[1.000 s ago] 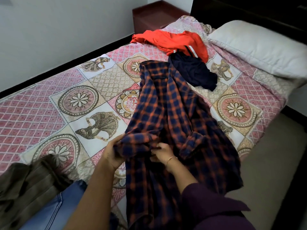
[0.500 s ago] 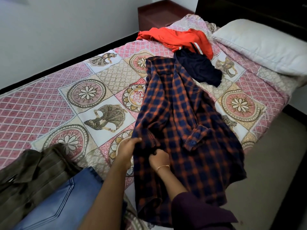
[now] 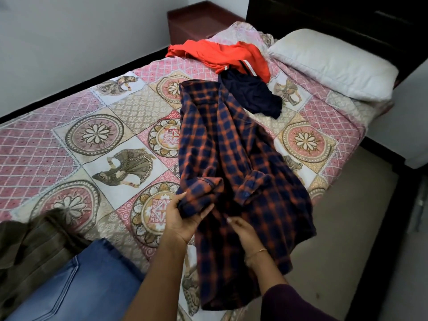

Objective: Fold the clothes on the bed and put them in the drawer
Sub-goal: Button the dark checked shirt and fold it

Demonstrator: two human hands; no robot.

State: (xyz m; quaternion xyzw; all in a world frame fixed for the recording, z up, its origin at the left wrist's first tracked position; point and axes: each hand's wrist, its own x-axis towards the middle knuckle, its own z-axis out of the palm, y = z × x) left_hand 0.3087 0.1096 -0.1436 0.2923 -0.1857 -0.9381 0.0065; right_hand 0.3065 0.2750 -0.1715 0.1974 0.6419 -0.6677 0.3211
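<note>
A navy-and-orange plaid shirt (image 3: 231, 144) lies crumpled lengthwise on the patterned bedspread (image 3: 97, 135), its lower part hanging over the bed's near edge. My left hand (image 3: 183, 218) grips a bunched fold of the shirt's left side between thumb and fingers. My right hand (image 3: 245, 232) rests on the shirt just right of that fold; its fingertips point up into the cloth, and whether they pinch it is unclear. An orange garment (image 3: 222, 54) and a dark navy garment (image 3: 252, 93) lie beyond the shirt. Blue jeans (image 3: 81, 281) and an olive striped shirt (image 3: 30, 249) lie at the near left.
A white pillow (image 3: 335, 63) sits at the head of the bed on the right. A dark red bedside cabinet (image 3: 199, 19) stands behind the bed against the wall. Bare floor (image 3: 347, 239) runs along the bed's right side beside dark furniture.
My left hand has shifted its hold, now gripping a thicker fold turned up toward me. My right hand has slid down slightly and loosened. The camera has moved closer and a little right.
</note>
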